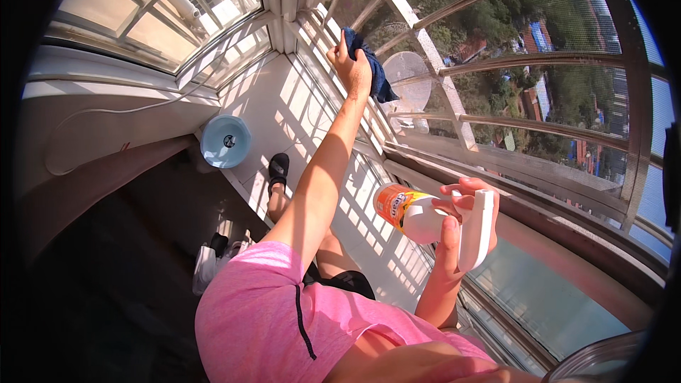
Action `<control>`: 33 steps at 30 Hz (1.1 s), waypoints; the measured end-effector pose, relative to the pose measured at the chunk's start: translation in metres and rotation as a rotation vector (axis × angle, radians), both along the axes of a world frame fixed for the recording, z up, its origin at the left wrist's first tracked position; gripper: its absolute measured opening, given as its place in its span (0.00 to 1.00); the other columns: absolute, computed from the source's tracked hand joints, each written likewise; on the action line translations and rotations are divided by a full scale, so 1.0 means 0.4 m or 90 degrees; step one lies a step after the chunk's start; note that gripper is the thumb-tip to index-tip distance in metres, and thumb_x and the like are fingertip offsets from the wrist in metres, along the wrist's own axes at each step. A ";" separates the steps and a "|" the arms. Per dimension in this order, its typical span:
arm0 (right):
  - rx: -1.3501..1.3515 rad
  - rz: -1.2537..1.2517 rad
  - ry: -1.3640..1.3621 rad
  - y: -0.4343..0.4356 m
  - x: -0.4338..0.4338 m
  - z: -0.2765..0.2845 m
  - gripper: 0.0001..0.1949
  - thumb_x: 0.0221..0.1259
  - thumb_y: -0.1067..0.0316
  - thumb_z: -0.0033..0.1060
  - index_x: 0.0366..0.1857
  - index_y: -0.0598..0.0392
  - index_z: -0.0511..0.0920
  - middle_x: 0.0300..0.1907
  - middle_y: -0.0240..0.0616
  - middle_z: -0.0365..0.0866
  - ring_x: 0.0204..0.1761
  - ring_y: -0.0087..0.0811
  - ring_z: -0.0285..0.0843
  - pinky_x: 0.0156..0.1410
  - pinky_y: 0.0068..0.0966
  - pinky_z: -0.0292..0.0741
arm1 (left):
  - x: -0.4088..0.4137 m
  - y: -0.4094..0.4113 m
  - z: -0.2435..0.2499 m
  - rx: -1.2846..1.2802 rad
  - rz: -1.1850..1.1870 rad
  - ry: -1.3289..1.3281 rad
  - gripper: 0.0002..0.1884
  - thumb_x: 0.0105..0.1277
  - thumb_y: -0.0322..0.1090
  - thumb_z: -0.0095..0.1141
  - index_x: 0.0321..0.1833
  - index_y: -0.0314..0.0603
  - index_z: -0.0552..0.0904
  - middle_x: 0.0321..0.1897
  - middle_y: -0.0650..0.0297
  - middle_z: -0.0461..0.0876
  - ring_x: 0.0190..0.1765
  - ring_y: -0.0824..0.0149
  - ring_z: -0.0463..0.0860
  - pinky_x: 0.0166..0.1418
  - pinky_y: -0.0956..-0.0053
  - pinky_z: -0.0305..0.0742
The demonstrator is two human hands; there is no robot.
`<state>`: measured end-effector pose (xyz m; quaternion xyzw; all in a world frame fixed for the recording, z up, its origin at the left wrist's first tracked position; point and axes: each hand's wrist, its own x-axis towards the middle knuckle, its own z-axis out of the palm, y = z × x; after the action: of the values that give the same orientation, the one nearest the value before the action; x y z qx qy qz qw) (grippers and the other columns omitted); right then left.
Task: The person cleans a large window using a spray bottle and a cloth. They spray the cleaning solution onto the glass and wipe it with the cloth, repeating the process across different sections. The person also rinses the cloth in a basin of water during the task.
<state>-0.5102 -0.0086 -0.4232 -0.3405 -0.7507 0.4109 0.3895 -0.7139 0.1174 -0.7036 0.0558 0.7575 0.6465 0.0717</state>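
Observation:
My left hand [353, 68] is stretched out to the window and presses a dark blue cloth [380, 77] at the frame, near the corner. The cloth hangs down along the right side of the hand. In my right hand [452, 234] is a white spray bottle [423, 218] with an orange and yellow label, held by its trigger head and tilted onto its side, its base towards the left. The bottle is beside the lower part of the window frame. Some fingers of my right hand are hidden behind the spray head.
Metal bars and a mesh screen [532, 90] cover the window on the right. A light blue basin [226, 141] stands at the ledge by the left wall. A white cable [133, 110] runs along that wall. My foot in a black clog [278, 169] is on the tiled floor [260, 101].

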 end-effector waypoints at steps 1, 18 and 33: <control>-0.006 0.012 -0.004 0.001 0.003 -0.004 0.17 0.57 0.64 0.62 0.39 0.71 0.76 0.50 0.53 0.73 0.40 0.40 0.82 0.39 0.30 0.84 | 0.005 -0.013 -0.062 -0.027 0.018 -0.090 0.30 0.61 0.28 0.52 0.70 0.44 0.70 0.51 0.50 0.66 0.57 0.50 0.72 0.64 0.61 0.69; 0.027 -0.003 -0.022 -0.002 0.023 0.072 0.19 0.56 0.63 0.61 0.40 0.74 0.75 0.51 0.53 0.71 0.41 0.41 0.81 0.42 0.30 0.84 | 0.235 -0.036 0.542 0.313 -0.152 0.532 0.27 0.48 0.28 0.67 0.53 0.67 0.87 0.42 0.65 0.69 0.43 0.63 0.73 0.36 0.76 0.77; -0.003 0.000 -0.070 0.004 -0.012 -0.042 0.18 0.60 0.63 0.61 0.40 0.74 0.76 0.51 0.53 0.71 0.41 0.40 0.82 0.41 0.31 0.84 | -0.010 -0.052 -0.087 -0.100 0.024 0.051 0.31 0.53 0.18 0.61 0.63 0.48 0.78 0.48 0.57 0.68 0.48 0.54 0.78 0.51 0.63 0.77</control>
<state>-0.5149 -0.0068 -0.4400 -0.3633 -0.7699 0.3936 0.3469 -0.7178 0.0967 -0.7386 0.0615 0.8089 0.5838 0.0328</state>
